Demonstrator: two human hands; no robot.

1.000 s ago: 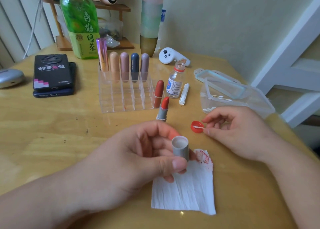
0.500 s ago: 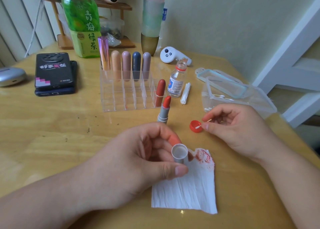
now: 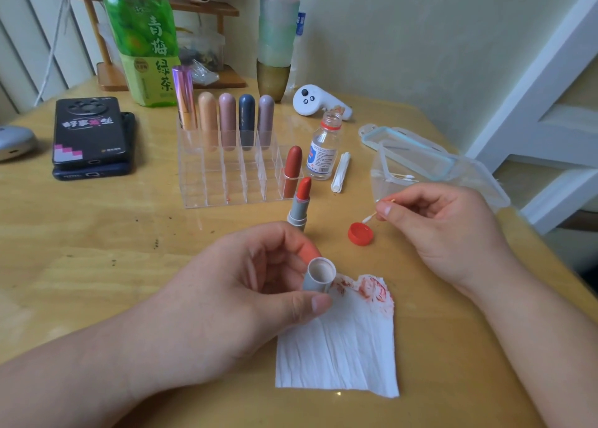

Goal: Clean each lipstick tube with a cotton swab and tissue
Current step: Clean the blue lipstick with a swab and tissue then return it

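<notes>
One view only: head cam, wide-angle. Sits above the near side of the table (image 3: 81, 249), faces fwd & down across it toward the wall (image 3: 404, 39). Close in: left hand (image 3: 246, 298) & right hand (image 3: 443, 230) fill the lower frame, forearms run off the bottom edge.

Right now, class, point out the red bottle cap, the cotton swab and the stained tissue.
red bottle cap (image 3: 360, 233), head view, centre of the cap
cotton swab (image 3: 369, 216), head view, its white lower tip
stained tissue (image 3: 336, 346), head view, clean white middle
</notes>
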